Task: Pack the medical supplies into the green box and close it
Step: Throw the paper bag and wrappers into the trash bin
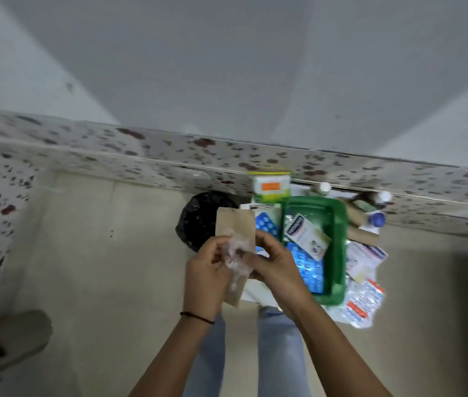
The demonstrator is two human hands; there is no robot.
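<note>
The green box lies open on a white surface, with a white medicine carton and blue blister strips inside it. My left hand and my right hand meet just left of the box. Together they pinch a crumpled clear plastic wrapper in front of a brown paper bag. More blister packs and white packets lie right of the box. A blue blister strip lies between the bag and the box.
A green and white container stands behind the box near the speckled skirting. Small bottles and brown cardboard lie at the back right. A black bag sits on the floor to the left. A foot shows at lower left.
</note>
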